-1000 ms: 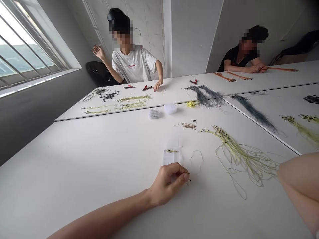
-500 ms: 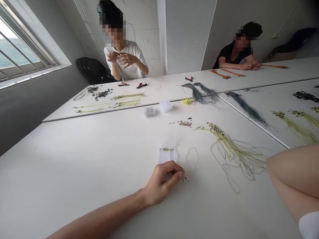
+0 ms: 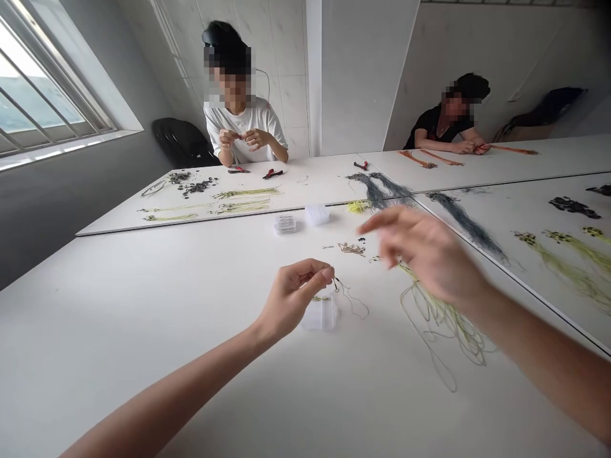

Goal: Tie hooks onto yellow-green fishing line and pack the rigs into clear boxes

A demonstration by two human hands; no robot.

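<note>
My left hand is raised just above the table, its thumb and fingertips shut on a small metal hook. A thin dark line trails from the hook in a loose curve. Just below the hand lies a small clear plastic box with a yellow-green strand on it. My right hand is blurred, its fingers apart and holding nothing, above a bundle of yellow-green cords with dark beads at one end. The hand hides the beaded end.
A small tangle of brown cords and a closed clear box lie ahead on the white table. Two co-workers sit at far tables with pliers, dark beads and cord bundles. A window is at the left.
My left hand has lifted from the table, moving up and left with the small hook and thin line. My right hand has swung in from the right edge over the cord bundle.
</note>
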